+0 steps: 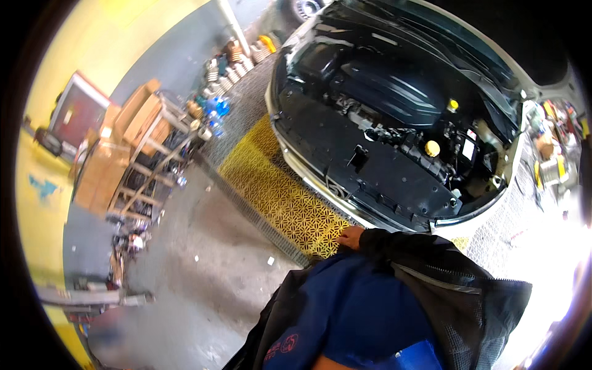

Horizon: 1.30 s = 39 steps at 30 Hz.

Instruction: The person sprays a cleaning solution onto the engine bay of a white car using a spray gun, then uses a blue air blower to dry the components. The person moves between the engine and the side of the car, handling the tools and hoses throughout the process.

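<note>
My right hand [350, 237] comes out of a black jacket sleeve [425, 265] in front of my dark blue top. Its fingers look curled; what they hold, if anything, is hidden. My left hand is not in view. Just beyond my right hand is the front of a light-coloured car [302, 169] with its hood raised. The engine bay shows a black engine cover [394, 92], a black front panel [333, 139], a large yellow cap [432, 148] and a smaller yellow cap [453, 106].
Yellow and grey grid floor tiles [277, 197] lie under the car's front, beside bare concrete [209, 246]. Cardboard boxes [102, 176] sit on a rack [154, 157] along the left wall. Blue bottles [217, 108] and assorted parts line the wall. More clutter [552, 148] stands at the right.
</note>
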Available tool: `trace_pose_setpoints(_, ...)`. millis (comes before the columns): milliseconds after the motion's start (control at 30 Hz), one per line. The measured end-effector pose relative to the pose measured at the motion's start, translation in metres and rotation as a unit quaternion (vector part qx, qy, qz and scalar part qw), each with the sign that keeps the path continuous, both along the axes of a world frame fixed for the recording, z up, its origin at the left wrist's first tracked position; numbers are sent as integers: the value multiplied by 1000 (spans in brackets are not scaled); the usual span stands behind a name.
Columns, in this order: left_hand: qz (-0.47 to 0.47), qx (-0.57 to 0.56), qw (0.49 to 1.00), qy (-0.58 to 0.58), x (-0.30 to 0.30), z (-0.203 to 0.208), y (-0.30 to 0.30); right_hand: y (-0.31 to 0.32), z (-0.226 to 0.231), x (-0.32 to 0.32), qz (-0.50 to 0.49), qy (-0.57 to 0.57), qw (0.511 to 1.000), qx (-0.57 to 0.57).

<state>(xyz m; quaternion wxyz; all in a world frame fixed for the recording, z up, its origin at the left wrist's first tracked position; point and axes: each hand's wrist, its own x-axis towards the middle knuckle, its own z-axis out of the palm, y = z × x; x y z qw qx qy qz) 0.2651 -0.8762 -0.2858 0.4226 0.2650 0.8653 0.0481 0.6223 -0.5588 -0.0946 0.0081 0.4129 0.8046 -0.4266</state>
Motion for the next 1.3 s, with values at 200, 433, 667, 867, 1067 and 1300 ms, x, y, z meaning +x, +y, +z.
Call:
trace_pose_setpoints(200,-111,80,986,100,-180,-9,172,45,10,-62,-147,47,988,-11)
trace_pose_setpoints(433,-220,39,974,30,-280,31,286,192,-19,40,-510,-211,774,312)
trace_pose_setpoints(667,-290,98,948,84,-356,102,450,251,31,150,-766,-253,556,201)
trace_pose_setpoints(867,-312,328,892,14,-304,91,671,259,34,119,-778,-241,552,178)
trace_pose_setpoints(1067,-399,489,768,-111,-45,201,857,288,64,110,-766,-196,559,249)
trace_pose_setpoints(1300,-478,570,667,-39,130,201,921,310,104,166,-747,-390,518,146)
